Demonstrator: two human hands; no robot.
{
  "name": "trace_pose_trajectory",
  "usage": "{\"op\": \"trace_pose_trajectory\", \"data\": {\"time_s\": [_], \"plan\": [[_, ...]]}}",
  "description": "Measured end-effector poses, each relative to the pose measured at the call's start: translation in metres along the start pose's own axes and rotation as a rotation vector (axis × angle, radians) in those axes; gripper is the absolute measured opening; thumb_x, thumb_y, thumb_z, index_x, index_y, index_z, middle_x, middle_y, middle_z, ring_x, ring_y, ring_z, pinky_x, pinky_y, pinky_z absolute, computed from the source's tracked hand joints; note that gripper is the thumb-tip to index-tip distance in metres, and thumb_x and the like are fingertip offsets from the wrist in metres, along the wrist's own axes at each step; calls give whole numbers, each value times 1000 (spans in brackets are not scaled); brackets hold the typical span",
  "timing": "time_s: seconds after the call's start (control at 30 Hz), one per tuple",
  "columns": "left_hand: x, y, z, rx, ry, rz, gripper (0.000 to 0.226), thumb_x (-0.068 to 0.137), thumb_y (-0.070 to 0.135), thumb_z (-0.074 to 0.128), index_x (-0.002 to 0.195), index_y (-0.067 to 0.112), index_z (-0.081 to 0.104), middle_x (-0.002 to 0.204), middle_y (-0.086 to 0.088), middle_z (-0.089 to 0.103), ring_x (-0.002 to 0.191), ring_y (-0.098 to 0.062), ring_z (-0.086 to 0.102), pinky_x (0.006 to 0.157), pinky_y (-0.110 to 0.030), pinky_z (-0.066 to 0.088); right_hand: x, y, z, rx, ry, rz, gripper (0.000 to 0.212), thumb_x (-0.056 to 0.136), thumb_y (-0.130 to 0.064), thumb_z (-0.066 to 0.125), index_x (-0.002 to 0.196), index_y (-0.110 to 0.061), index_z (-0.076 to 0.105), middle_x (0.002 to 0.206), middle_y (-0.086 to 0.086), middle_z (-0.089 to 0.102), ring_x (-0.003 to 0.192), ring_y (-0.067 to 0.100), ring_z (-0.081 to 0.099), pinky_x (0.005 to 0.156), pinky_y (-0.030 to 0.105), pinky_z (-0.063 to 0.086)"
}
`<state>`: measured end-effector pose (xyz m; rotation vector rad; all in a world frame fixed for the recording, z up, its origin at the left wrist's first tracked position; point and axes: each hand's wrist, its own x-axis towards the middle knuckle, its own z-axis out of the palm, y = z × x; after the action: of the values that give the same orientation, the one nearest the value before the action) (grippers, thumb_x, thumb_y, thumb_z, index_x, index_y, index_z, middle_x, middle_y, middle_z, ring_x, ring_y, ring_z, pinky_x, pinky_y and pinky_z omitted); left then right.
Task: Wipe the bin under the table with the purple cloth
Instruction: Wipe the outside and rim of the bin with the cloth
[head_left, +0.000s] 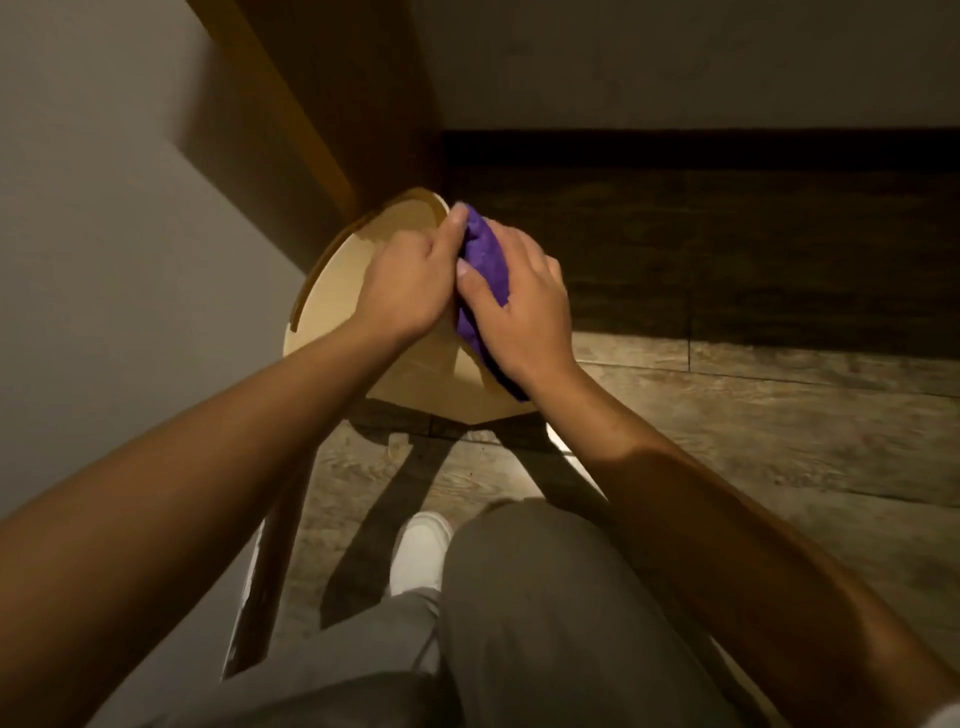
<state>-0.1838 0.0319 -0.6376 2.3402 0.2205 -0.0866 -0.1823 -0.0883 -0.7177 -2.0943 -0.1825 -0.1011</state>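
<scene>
A round cream-coloured bin (332, 291) stands on the wooden floor below a wooden table leg, its opening facing up. My left hand (410, 280) reaches over the bin and grips its right rim, thumb against the purple cloth (485, 260). My right hand (519, 306) lies over the bunched cloth and presses it against the bin's right outer side. The cloth's lower end hangs down along the wall of the bin, partly hidden under my right palm.
A wooden table leg (306, 104) slants down to the bin from the upper left, next to a pale wall (93, 208). A dark skirting board (701, 148) runs along the back wall. My knees in grey trousers (519, 597) and a white shoe (421, 551) are below.
</scene>
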Motion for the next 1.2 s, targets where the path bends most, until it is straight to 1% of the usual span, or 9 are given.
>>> {"op": "trace_pose_trajectory", "data": {"time_s": [0.23,0.43,0.5,0.6,0.73,0.83,0.93,1.07,1.2], "plan": [[3,-21,-19,-56,57,-133,65,107,50,37,103,-7,68,105,-29,66,98,-40,66,74,-37,44,-34,39,15,77,72,243,49,105,-47,43,145,-20,52,152,4,51,134,23,49,107,46,47],[9,-26,-34,-81,64,-138,53,107,47,39,70,19,65,61,0,59,55,-11,55,62,-30,43,-3,-30,51,-2,108,-51,49,106,-51,37,143,-26,55,147,2,58,134,24,51,102,39,42],[5,-33,-41,-90,39,-164,52,106,49,40,78,16,69,73,-5,67,68,-15,64,69,-36,50,5,-22,52,-70,109,-62,48,105,-50,38,141,-25,58,144,3,61,131,25,56,104,41,42],[-3,-40,-45,-113,10,-235,53,104,54,40,93,13,72,101,-12,72,96,-27,69,89,-45,54,4,23,37,-56,105,155,45,106,-46,40,136,-21,63,137,1,65,124,22,59,105,46,48],[-3,-39,-48,-135,22,-260,61,104,55,39,106,3,69,108,-21,69,101,-34,68,94,-52,52,-25,26,37,39,155,236,40,109,-36,47,140,-15,61,145,4,61,136,23,51,113,47,43],[6,-34,-48,-176,46,-237,61,106,51,37,96,0,70,89,-19,72,85,-33,71,87,-50,54,-23,-22,62,65,173,-52,42,107,-37,44,141,-17,59,147,4,60,141,26,47,114,43,38],[8,-35,-47,-158,87,-194,59,106,51,35,72,16,67,62,0,63,62,-17,61,70,-38,48,-5,-43,76,3,198,-125,44,105,-43,42,139,-21,61,144,3,62,137,27,51,108,44,42],[6,-36,-45,-114,68,-226,63,105,53,36,98,1,71,95,-19,72,87,-31,69,76,-40,49,6,10,55,-49,210,116,41,105,-43,45,136,-22,62,136,1,66,125,25,58,102,43,49],[9,-23,-25,-85,50,-163,51,108,45,36,87,8,63,83,-10,59,72,-15,57,67,-29,41,-6,60,27,-48,175,397,42,110,-38,43,143,-16,56,137,4,65,125,23,59,105,37,48]]}}
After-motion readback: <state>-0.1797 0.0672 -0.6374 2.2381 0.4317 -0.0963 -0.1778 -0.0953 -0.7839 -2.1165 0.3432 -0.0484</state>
